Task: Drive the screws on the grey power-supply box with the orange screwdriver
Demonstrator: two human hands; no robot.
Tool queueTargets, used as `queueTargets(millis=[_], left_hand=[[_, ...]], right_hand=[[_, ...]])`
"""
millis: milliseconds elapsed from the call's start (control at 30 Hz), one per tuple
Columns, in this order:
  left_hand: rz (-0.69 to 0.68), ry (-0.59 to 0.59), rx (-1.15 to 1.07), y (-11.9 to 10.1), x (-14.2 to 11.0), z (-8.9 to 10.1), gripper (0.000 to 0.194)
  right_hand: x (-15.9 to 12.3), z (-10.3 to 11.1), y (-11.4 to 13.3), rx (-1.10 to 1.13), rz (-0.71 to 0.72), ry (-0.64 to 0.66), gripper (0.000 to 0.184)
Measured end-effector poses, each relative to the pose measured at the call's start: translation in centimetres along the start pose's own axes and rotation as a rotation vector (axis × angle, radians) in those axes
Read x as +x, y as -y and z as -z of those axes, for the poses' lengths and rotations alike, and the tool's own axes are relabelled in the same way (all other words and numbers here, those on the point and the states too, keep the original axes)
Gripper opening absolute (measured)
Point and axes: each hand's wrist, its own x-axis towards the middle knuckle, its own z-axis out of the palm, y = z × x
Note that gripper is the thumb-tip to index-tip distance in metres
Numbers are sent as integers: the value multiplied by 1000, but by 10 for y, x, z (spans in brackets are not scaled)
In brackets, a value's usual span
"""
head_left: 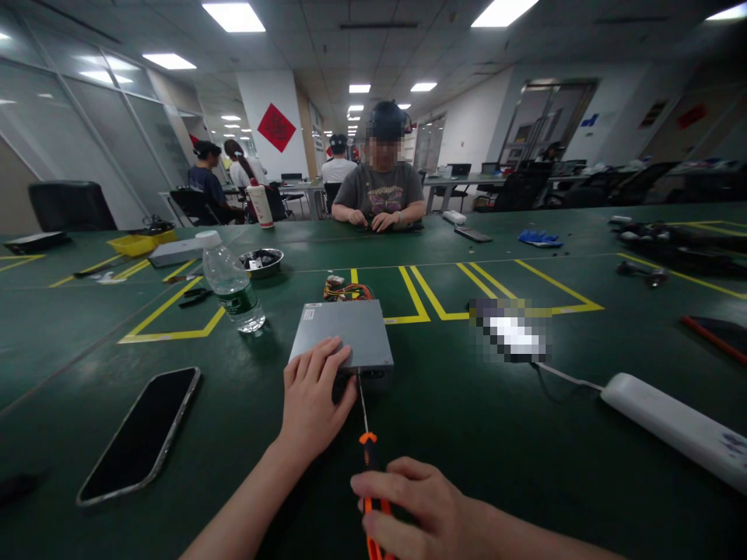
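A grey metal computer power supply lies flat on the green table, its bundle of coloured cables at the far side. My left hand holds it, fingers bent over the top and thumb against the near face. Between the fingers of my right hand is a screwdriver with an orange and black handle. Its thin shaft points away from me, and the tip meets the near face of the power supply beside my left thumb. The exact spot under the tip is too small to make out.
A phone lies left, with a water bottle beyond it. A metal bowl of small parts stands farther back. To the right are a blurred-out device and a white power strip. Across the table sits a person.
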Motion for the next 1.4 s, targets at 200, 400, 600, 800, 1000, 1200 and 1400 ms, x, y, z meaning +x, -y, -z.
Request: queueTargets(millis=[200,400,600,800,1000,1200,1400], left_hand=[[8,15,-3,-1,-1,0,33],[17,28,1,-1,0,1,34],[17,21,2,-1,-1,1,34],[19,17,-2,-1,-1,0,34],[18,18,1,-1,0,1,34],[22,19,4,-1,0,1,33],[23,9,7,-2,0,1,32]], right_hand=[[4,-1,3,-46,18,-146,17],[-7,-12,-1,15,-8,-49,24],[2,7,1,-4,2,48,26],[-2,-6,2,-58,17,-96,15],[-3,-8,1,25,-50,-7,19],[6,8,3,-27,24,-49,29],[1,-7,1,15,13,-94,30]])
